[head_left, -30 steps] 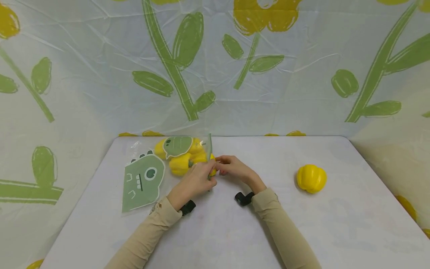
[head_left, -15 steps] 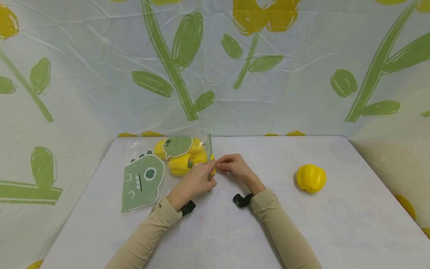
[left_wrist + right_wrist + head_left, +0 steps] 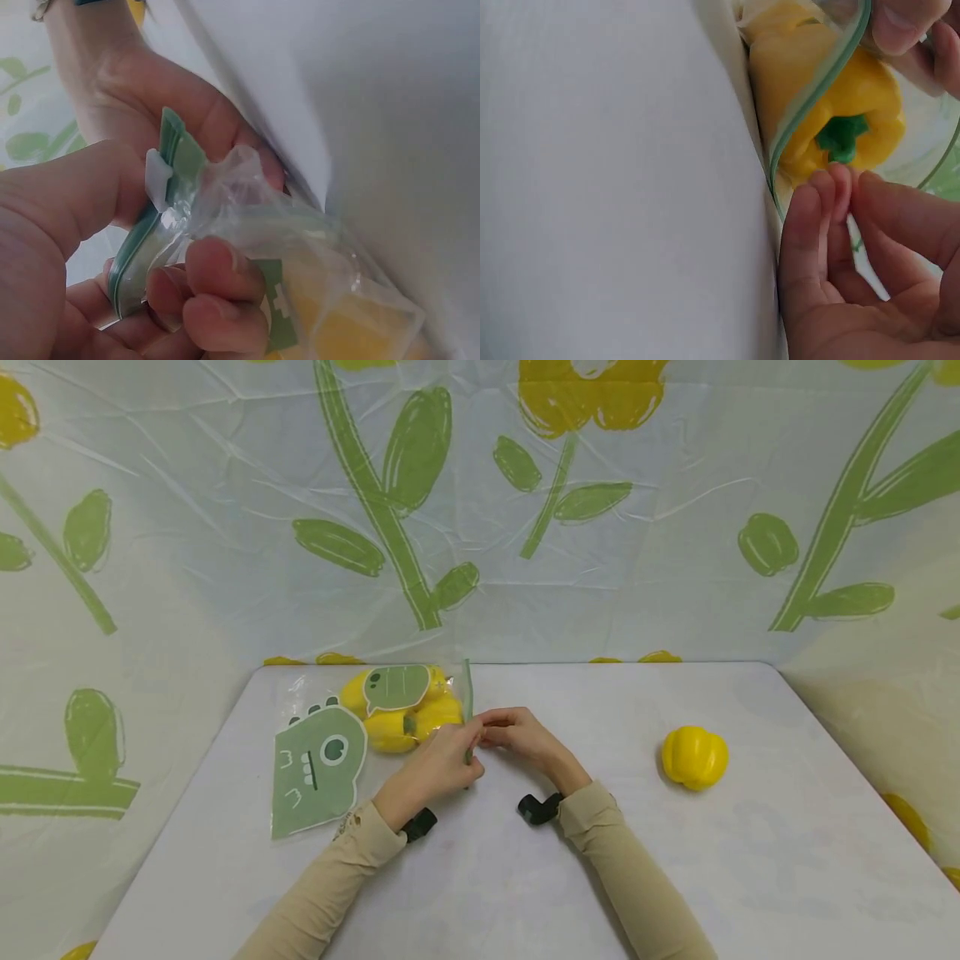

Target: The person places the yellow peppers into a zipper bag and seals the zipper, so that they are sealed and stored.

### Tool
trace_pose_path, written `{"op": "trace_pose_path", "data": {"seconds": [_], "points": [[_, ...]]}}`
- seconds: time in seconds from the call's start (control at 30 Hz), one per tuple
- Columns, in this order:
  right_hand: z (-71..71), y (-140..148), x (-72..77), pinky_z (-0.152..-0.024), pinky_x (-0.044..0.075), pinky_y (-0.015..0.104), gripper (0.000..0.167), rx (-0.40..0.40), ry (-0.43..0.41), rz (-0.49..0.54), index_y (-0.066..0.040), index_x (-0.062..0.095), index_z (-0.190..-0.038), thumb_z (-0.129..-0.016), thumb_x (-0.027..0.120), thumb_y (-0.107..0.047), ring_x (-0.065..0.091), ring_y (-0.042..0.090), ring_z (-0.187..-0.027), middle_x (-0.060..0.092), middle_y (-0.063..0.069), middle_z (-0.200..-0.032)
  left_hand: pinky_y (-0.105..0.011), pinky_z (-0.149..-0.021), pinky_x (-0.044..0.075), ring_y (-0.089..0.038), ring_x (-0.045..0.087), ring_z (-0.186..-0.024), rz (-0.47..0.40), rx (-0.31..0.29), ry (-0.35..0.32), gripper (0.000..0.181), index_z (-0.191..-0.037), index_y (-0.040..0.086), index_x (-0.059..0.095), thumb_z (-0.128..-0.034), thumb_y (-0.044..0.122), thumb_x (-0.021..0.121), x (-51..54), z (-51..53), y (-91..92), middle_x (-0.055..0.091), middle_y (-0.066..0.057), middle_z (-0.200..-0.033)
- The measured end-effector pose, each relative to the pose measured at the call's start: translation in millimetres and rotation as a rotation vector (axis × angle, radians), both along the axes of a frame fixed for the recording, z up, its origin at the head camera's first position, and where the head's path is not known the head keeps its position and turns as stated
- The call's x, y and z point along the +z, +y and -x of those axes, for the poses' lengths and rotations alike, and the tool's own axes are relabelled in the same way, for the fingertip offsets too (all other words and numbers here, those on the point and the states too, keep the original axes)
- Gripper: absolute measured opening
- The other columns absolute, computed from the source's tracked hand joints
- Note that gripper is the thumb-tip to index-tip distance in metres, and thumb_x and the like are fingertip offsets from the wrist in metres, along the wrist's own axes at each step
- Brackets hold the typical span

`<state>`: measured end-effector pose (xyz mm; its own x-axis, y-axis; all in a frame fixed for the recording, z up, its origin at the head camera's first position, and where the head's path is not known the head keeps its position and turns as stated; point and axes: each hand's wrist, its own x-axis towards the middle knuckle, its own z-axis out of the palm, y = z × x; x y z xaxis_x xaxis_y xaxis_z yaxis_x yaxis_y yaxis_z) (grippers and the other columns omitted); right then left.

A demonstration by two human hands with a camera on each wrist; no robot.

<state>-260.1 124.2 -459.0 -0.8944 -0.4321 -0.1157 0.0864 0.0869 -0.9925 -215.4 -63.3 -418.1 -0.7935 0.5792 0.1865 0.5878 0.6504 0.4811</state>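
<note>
A clear zip bag [image 3: 318, 768] with a green cartoon print lies at the left of the table, several yellow bell peppers [image 3: 388, 732] inside it. My left hand [image 3: 444, 758] grips the bag by its mouth, where a green zip strip [image 3: 135, 259] and a white slider [image 3: 157, 180] show in the left wrist view. At the mouth, my right hand [image 3: 523, 737] has its fingers stretched out and close together. In the right wrist view its fingertips [image 3: 841, 180] are at the green stem [image 3: 842, 137] of a pepper inside; whether they touch the stem I cannot tell.
One loose yellow bell pepper [image 3: 694, 758] sits on the right side of the white table [image 3: 787, 843]. A white curtain [image 3: 615, 602] printed with plants stands behind the table. Black wrist cameras [image 3: 538, 808] are strapped under both wrists.
The pepper at the bag's mouth has gone farther in, and the peppers inside have shifted left. My right hand has edged left towards the mouth; my left hand keeps its grip.
</note>
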Motion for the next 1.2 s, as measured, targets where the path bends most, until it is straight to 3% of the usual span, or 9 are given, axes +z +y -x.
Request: {"op": "trace_pose_path", "data": {"seconds": [0.2, 0.5, 0.7, 0.8, 0.87, 0.97, 1.03, 1.2], "points": [[1.2, 4.8, 2.3, -0.085, 0.054, 0.031, 0.029, 0.002, -0.071, 0.064, 0.018, 0.061, -0.120, -0.094, 0.050, 0.009, 0.067, 0.018, -0.088, 0.071, 0.015, -0.104, -0.023, -0.049, 0.032, -0.012, 0.043, -0.054, -0.028, 0.015, -0.018, 0.023, -0.084, 0.008, 0.048, -0.0755, 0.000, 0.067, 2.1, 2.7, -1.6, 0.039, 0.003, -0.063], [1.4, 3.9, 2.0, -0.084, 0.051, 0.028, 0.036, 0.059, -0.086, 0.084, 0.020, 0.058, -0.120, -0.089, 0.043, 0.013, 0.064, 0.015, -0.087, 0.069, 0.009, -0.099, -0.023, -0.050, 0.030, -0.013, 0.041, -0.054, -0.032, -0.001, -0.011, 0.024, -0.080, 0.008, 0.046, -0.0742, 0.000, 0.067, 3.9, 3.8, -2.0, 0.036, 0.002, -0.063], [5.5, -0.3, 3.6, -0.082, 0.049, 0.028, 0.038, 0.064, -0.072, 0.015, 0.013, 0.061, -0.123, -0.089, 0.043, 0.011, 0.062, 0.020, -0.091, 0.069, 0.009, -0.101, -0.023, -0.049, 0.031, -0.011, 0.041, -0.054, -0.008, 0.008, -0.037, 0.022, -0.094, 0.004, 0.055, -0.0758, 0.001, 0.067, 3.4, 5.2, -2.0, 0.040, 0.003, -0.064], [12.3, -2.1, 5.6, -0.083, 0.050, 0.029, 0.045, 0.021, -0.086, 0.007, 0.009, 0.057, -0.131, -0.089, 0.042, 0.009, 0.062, 0.022, -0.094, 0.063, 0.016, -0.124, -0.024, -0.051, 0.033, -0.011, 0.042, -0.055, 0.001, 0.007, -0.052, 0.032, -0.108, 0.002, 0.059, -0.0766, 0.001, 0.066, 2.5, 6.3, -1.6, 0.042, 0.003, -0.066], [20.4, -4.0, 6.9, -0.083, 0.051, 0.030, 0.047, 0.001, -0.110, 0.012, 0.008, 0.052, -0.137, -0.091, 0.041, 0.008, 0.062, 0.021, -0.092, 0.050, 0.017, -0.143, -0.024, -0.052, 0.033, -0.012, 0.042, -0.056, 0.016, 0.008, -0.053, 0.026, -0.101, 0.003, 0.058, -0.0765, 0.002, 0.065, 2.4, 6.7, -1.8, 0.042, 0.003, -0.065], [36.7, -7.1, 6.1, -0.081, 0.053, 0.030, 0.049, -0.019, -0.141, 0.022, 0.007, 0.049, -0.139, -0.091, 0.042, 0.009, 0.060, 0.019, -0.084, 0.032, 0.012, -0.157, -0.025, -0.052, 0.032, -0.013, 0.042, -0.055, 0.018, 0.005, -0.056, 0.020, -0.093, 0.004, 0.055, -0.0763, 0.001, 0.065, 3.0, 6.7, -2.2, 0.040, 0.002, -0.064], [47.2, -9.0, 4.6, -0.079, 0.054, 0.029, 0.050, -0.020, -0.157, 0.025, 0.006, 0.049, -0.141, -0.091, 0.041, 0.009, 0.061, 0.018, -0.080, 0.036, 0.012, -0.155, -0.024, -0.052, 0.031, -0.012, 0.041, -0.055, 0.015, 0.002, -0.044, 0.019, -0.085, 0.006, 0.050, -0.0754, 0.000, 0.065, 3.5, 6.2, -2.7, 0.039, 0.002, -0.063], [62.7, -11.2, 2.7, -0.077, 0.055, 0.029, 0.051, -0.011, -0.196, 0.062, 0.006, 0.046, -0.142, -0.092, 0.038, 0.011, 0.063, 0.018, -0.078, 0.050, 0.024, -0.137, -0.024, -0.051, 0.031, -0.012, 0.040, -0.054, 0.013, -0.001, -0.054, 0.020, -0.083, 0.007, 0.049, -0.0751, 0.000, 0.066, 5.1, 6.4, -2.5, 0.037, 0.003, -0.062]]}}
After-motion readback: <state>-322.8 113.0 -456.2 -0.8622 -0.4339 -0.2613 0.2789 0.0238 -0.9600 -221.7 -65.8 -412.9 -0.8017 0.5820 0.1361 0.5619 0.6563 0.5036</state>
